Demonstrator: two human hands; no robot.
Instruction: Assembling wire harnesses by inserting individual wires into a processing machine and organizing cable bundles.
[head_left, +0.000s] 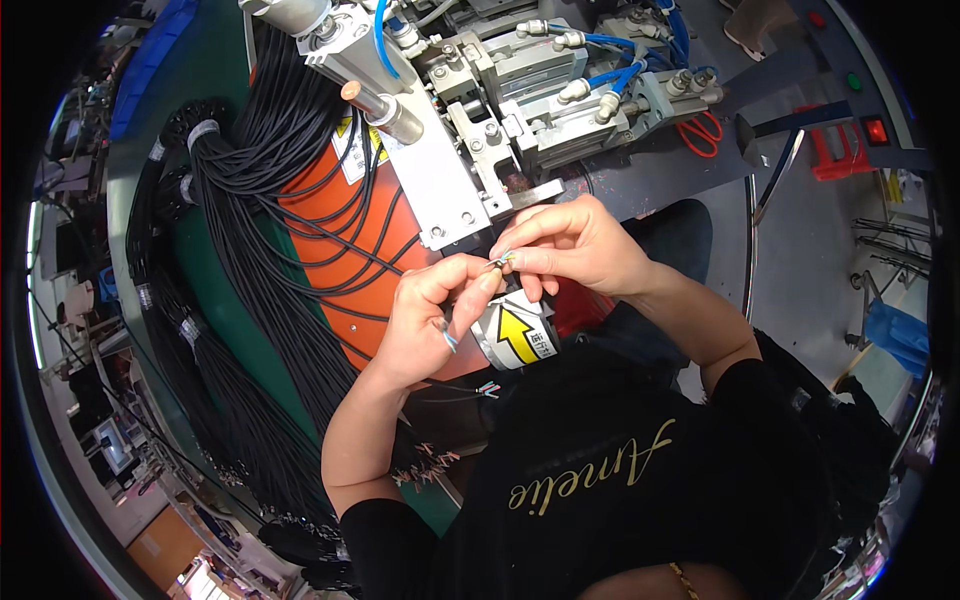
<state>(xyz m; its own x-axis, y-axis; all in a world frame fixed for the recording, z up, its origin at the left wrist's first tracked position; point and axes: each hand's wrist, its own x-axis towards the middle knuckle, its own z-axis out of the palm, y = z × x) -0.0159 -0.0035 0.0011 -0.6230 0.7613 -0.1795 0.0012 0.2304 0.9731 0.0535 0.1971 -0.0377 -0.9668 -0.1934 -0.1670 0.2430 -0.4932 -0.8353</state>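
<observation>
My left hand (432, 312) and my right hand (578, 248) meet in front of the metal machine (440, 180). Between their fingertips are the thin coloured wires (506, 259) at a cable's end, pinched from both sides. Another bunch of coloured wire ends (447, 338) pokes out at the base of my left thumb. Just below the hands sits a white cylinder with a yellow arrow (516, 334). Closer to my body, a black cable's stripped end (488, 390) shows several coloured wires. My fingers hide part of the held cable.
Bundles of black cables (235, 260) spread over the green and orange work surface (330, 220) on the left. Pneumatic cylinders with blue hoses (610, 75) fill the far side. Red-handled scissors (700, 134) lie at the far right, near a lit red switch (876, 131).
</observation>
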